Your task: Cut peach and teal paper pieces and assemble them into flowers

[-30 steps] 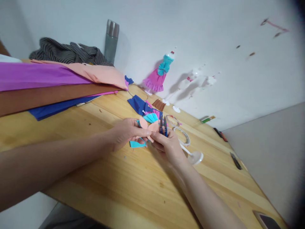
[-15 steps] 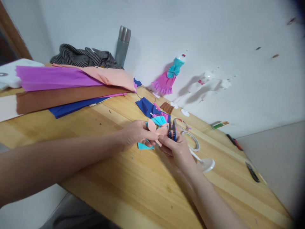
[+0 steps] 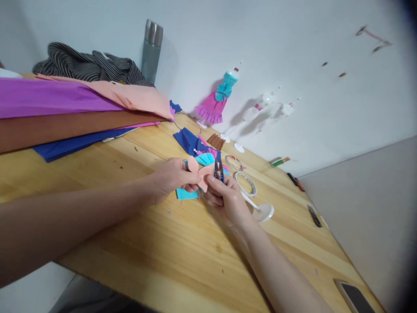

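Observation:
Between my two hands is a peach paper piece [image 3: 205, 174] with rounded, petal-like lobes. My left hand [image 3: 177, 176] pinches it from the left. My right hand [image 3: 225, 193] is closed around small dark-blue scissors [image 3: 219, 170], whose blades point up and stand slightly apart; its fingertips also touch the right side of the peach paper. Just behind the hands lie a pleated turquoise paper [image 3: 206, 159] and blue and pink scraps. A flat turquoise piece [image 3: 187, 194] lies under my left hand.
Long crepe sheets [image 3: 65, 98] cover the table's left. Tape rolls [image 3: 245, 183] and a white stand [image 3: 263, 212] are right of my hands. Behind stand a small dressed form [image 3: 216, 100] and a bottle [image 3: 152, 52]. A phone [image 3: 353, 295] and a cutter [image 3: 314, 216] lie right.
The view has turned right, so everything sits further left and the phone now shows. The peach lobes have moved apart, and the scissors are seen more upright.

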The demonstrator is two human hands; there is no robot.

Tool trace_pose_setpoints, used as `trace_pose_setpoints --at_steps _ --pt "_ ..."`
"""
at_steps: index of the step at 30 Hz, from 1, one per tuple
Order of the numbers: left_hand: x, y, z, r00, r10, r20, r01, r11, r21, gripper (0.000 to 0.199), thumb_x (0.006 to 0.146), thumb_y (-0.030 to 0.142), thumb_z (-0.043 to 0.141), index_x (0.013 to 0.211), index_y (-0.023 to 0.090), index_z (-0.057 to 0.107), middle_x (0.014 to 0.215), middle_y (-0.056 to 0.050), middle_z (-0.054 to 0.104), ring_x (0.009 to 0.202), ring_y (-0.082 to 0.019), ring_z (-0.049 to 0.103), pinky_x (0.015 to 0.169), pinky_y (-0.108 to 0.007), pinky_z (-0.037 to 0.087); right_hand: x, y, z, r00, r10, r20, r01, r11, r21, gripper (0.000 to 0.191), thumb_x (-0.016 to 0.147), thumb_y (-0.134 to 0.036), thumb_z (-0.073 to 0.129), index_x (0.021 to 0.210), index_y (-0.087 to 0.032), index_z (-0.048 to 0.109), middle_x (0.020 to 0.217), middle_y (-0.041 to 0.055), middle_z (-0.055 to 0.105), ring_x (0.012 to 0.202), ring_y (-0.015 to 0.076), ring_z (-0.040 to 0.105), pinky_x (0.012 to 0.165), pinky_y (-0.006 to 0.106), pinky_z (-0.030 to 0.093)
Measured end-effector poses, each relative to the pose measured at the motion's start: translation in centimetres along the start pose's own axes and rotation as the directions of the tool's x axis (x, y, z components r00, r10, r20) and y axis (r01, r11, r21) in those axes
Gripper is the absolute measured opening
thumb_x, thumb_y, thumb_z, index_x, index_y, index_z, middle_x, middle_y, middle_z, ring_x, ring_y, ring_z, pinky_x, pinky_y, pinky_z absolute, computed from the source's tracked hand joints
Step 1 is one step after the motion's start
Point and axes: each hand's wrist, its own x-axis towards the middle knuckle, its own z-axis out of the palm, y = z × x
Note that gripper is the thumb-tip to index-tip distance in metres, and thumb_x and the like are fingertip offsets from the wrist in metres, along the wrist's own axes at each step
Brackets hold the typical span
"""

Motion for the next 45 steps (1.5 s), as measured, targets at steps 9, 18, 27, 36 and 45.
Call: trace_pose_setpoints --at_steps 9,18,27,36,45 --pt "0.7 1.2 -0.6 0.995 0.05 -0.084 -0.062 0.988 -0.141 0.014 0.067 0.011 0.063 0.056 0.012 0.055 0.055 -0.001 0.058 0.054 -0.009 0.053 0.055 -0.022 0.043 0.3 0.3 -0.8 0.996 0.07 0.056 -0.079 0.981 0.177 0.038 0.074 -0.05 0.069 0.076 -0.013 0.062 0.047 -0.0108 0.025 0.036 0.0026 0.014 0.035 0.018 0.009" --pt "0.7 1.6 -1.0 0.993 0.061 -0.098 -0.073 0.989 -0.131 0.013 0.07 0.009 0.06 0.057 0.01 0.06 0.056 -0.002 0.059 0.054 -0.008 0.054 0.055 -0.022 0.044 0.4 0.9 -0.5 0.988 0.107 0.112 -0.127 0.975 0.183 0.044 0.082 -0.054 0.058 0.078 -0.011 0.065 0.049 -0.0095 0.027 0.037 0.003 0.016 0.037 0.02 0.009" --pt "1.0 1.9 -0.9 0.987 0.046 -0.156 -0.062 0.993 -0.103 0.017 0.068 0.005 0.061 0.052 0.01 0.059 0.052 -0.003 0.061 0.049 -0.008 0.055 0.053 -0.02 0.046 0.4 1.0 -0.5 0.995 0.069 0.067 -0.08 0.981 0.179 0.036 0.083 -0.051 0.059 0.082 -0.015 0.057 0.048 -0.0105 0.029 0.037 0.0036 0.016 0.037 0.019 0.009" --pt "0.5 1.6 -1.0 0.991 0.094 -0.099 -0.105 0.987 -0.118 0.01 0.066 0.012 0.064 0.056 0.011 0.06 0.055 -0.002 0.061 0.053 -0.009 0.055 0.054 -0.021 0.045 0.4 0.9 -0.4 0.995 0.056 0.078 -0.067 0.987 0.146 0.04 0.08 -0.052 0.061 0.075 -0.012 0.061 0.049 -0.0087 0.032 0.037 0.0026 0.02 0.038 0.02 0.01" --pt "0.8 1.4 -1.3 0.987 0.129 -0.101 -0.137 0.987 -0.079 0.011 0.065 0.016 0.066 0.056 0.013 0.059 0.057 -0.002 0.061 0.056 -0.011 0.055 0.057 -0.024 0.044 0.3 0.8 -0.4 0.995 0.089 0.041 -0.095 0.981 0.167 0.04 0.079 -0.051 0.062 0.08 -0.011 0.066 0.052 -0.0074 0.035 0.037 0.0022 0.022 0.038 0.02 0.009"
